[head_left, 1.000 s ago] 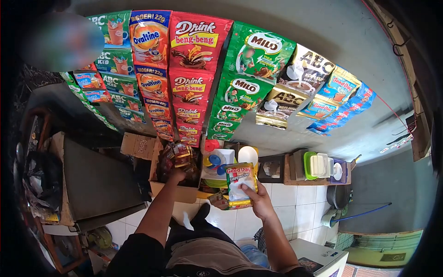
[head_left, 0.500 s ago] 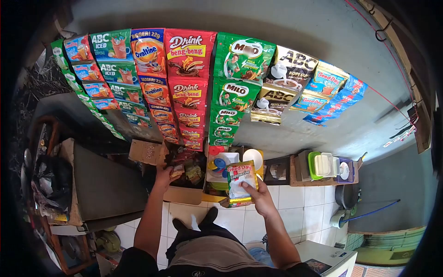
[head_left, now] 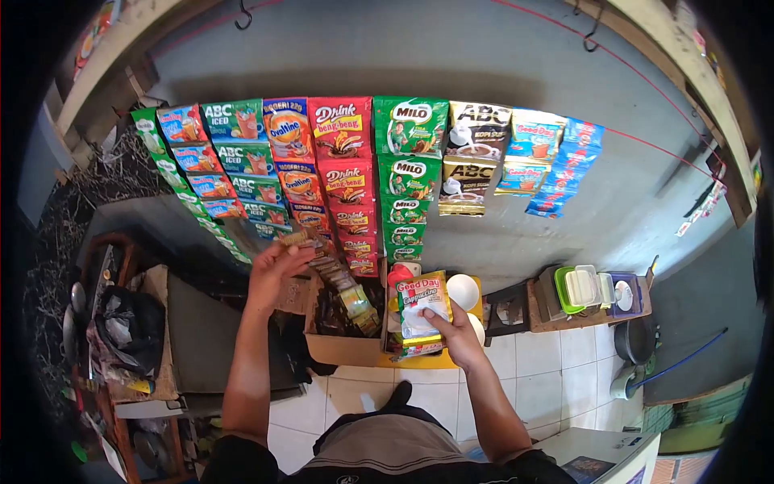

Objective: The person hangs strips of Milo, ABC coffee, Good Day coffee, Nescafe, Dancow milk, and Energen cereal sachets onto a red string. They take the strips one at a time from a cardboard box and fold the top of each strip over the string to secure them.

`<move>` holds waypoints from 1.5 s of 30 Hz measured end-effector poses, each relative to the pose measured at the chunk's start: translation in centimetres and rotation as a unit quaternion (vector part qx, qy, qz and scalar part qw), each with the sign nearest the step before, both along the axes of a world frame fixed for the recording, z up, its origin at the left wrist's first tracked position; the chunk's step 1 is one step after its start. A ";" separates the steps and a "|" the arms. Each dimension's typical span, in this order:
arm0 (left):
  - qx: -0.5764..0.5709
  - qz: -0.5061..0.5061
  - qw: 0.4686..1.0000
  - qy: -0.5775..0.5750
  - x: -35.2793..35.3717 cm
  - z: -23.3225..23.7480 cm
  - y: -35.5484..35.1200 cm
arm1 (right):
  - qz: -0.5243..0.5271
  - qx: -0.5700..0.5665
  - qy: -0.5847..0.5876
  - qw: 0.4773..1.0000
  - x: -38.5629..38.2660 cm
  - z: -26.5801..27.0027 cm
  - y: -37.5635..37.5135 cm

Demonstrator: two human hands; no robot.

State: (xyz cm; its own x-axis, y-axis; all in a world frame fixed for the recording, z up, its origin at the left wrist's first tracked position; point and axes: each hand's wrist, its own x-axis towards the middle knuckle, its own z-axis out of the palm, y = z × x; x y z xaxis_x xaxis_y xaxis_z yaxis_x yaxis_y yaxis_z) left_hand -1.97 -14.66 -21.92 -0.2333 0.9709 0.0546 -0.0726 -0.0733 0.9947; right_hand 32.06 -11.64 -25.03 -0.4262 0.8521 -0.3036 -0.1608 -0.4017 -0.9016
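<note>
My left hand (head_left: pixel 278 273) is raised to the left of the open cardboard box (head_left: pixel 343 351), its fingers closed on the top end of a strip of small brown and gold sachets (head_left: pixel 343 286). The strip slants down to the right, its lower end over the box. Dark packets (head_left: pixel 326 310) lie inside. In front of my right shoulder, my right hand (head_left: pixel 459 332) grips a folded stack of Good Day Cappuccino sachets (head_left: pixel 423 305), thumb across the front. A white bowl (head_left: pixel 463 291) shows just behind that stack.
Hanging along the grey wall are several sachet strips, among them Drink Beng-Beng (head_left: pixel 340 129), Milo (head_left: pixel 410 129) and ABC coffee (head_left: pixel 476 133). A low shelf with plastic containers (head_left: pixel 582 289) is at the right. A dark panel (head_left: pixel 214 323) and a black plastic bag (head_left: pixel 129 327) occupy the left.
My left hand has risen from inside the box, drawing the sachet strip up and out to the left. My right hand keeps the Cappuccino sachets. The view has tilted up, showing more wall.
</note>
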 end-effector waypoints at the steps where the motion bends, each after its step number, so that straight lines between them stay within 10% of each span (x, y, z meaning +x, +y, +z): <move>1: -0.022 0.036 0.999 0.029 -0.2 1.0 0.0 | -0.004 0.007 0.005 1.000 -0.1 0.0 -0.4; 9: 0.148 0.149 0.897 0.388 0.6 8.1 -1.0 | -0.016 0.059 0.040 0.997 -1.6 1.5 -4.1; 13: 0.171 0.097 0.975 0.104 2.3 12.1 -2.5 | -0.040 0.070 0.060 0.995 -2.7 2.7 -5.3; 18: 0.226 0.061 0.971 0.052 4.1 14.7 -5.1 | -0.077 0.138 0.068 0.985 -4.0 4.0 -5.8; 26: 0.158 -0.065 0.985 0.021 10.1 12.3 -6.7 | -0.093 0.227 0.050 0.968 -5.3 4.5 -7.3; 36: 0.194 0.042 0.980 0.028 13.0 8.4 -0.1 | -0.022 0.290 0.045 0.956 -5.8 3.8 -6.2; 38: 0.270 0.120 0.939 0.174 11.8 6.7 0.0 | -0.028 0.294 0.053 0.954 -5.6 3.9 -5.1; 45: -0.032 -0.089 0.977 0.192 11.3 0.4 -5.4 | -0.089 0.254 0.087 0.959 -4.7 4.1 -0.1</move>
State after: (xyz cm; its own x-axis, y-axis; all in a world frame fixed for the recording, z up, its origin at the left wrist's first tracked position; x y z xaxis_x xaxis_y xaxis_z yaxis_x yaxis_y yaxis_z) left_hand 9.34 -20.11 -21.56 -0.0356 0.9985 0.0423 0.3019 -0.0296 0.9529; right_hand 27.33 -11.77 -20.93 -0.2662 0.9354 0.2328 -0.3511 0.1308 -0.9272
